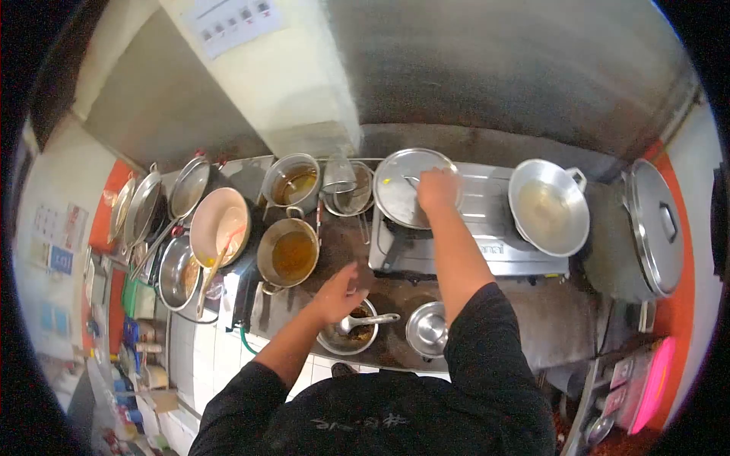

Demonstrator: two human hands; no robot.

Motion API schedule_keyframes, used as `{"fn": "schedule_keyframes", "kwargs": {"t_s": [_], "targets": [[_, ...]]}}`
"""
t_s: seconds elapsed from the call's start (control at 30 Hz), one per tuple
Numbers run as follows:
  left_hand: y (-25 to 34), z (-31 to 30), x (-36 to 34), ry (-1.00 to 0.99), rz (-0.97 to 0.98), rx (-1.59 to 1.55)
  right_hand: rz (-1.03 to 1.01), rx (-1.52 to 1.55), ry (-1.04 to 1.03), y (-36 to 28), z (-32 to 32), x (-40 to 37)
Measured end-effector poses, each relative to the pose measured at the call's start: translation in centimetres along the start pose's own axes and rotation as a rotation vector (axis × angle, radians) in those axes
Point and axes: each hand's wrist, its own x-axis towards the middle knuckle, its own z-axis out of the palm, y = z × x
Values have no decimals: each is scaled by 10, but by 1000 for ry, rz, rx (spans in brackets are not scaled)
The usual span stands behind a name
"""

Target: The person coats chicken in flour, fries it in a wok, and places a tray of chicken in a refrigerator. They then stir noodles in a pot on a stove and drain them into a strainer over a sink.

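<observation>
My right hand (439,190) is closed at the handle of a round metal lid (399,201), which covers a pan on the stove (487,228). The pan's dark handle (394,251) points toward me. Lower and to the left, my left hand (344,292) hangs over a metal bowl (334,349) with its fingers apart and somewhat blurred, holding nothing. That bowl has dark food in it, and a ladle (372,321) lies across it. A small metal bowl (427,328) stands beside my right forearm.
A wok (566,232) with cloudy liquid sits on the stove's right side. Pots of brown liquid (293,254) and a pink pan (199,228) crowd the left. A large lidded pot (658,243) stands far right. Strainers (186,190) hang at the left wall.
</observation>
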Motion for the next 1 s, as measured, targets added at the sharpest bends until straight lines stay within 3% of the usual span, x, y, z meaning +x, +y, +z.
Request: {"fn": "schedule_keyframes", "kwargs": {"t_s": [0.03, 0.13, 0.27, 0.33, 0.4, 0.43, 0.47, 0.5, 0.53, 0.63, 0.77, 0.87, 1.0], "targets": [[-18, -8, -13, -14, -36, 8, -30, -87, -94, -3, -4, 8], [-69, -36, -82, -28, -148, 207, -102, -139, -109, 2, 27, 33], [-194, -32, -204, 23, -498, 271, -162, -237, -135, -1, 22, 46], [-252, -16, -280, 2, -709, 359, -128, -195, -13, -15, 5, 49], [-301, 8, -360, -21, -945, 255, -215, -199, 24, -45, -20, 56], [-365, 33, -407, -175, -1040, 283, -280, -197, 60, -63, -24, 59], [-389, 50, -446, 144, -1009, -256, -287, -200, 55, -84, -21, 64], [-403, 69, -495, -16, -1124, -115, -343, -189, 57, -111, -19, 72], [-387, 69, -505, -17, -1187, -171, -397, -179, 61, -138, -17, 79], [-366, 58, -492, 52, -1208, -340, -479, -118, 42, -225, -3, 86], [-389, 20, -424, 96, -1089, -416, -433, -83, -67, -323, 81, 111], [-414, -20, -360, 96, -978, -418, -376, -97, -68, -370, 150, 127], [-445, -80, -284, 51, -882, -373, -326, -68, -186, -402, 172, 132]]}}
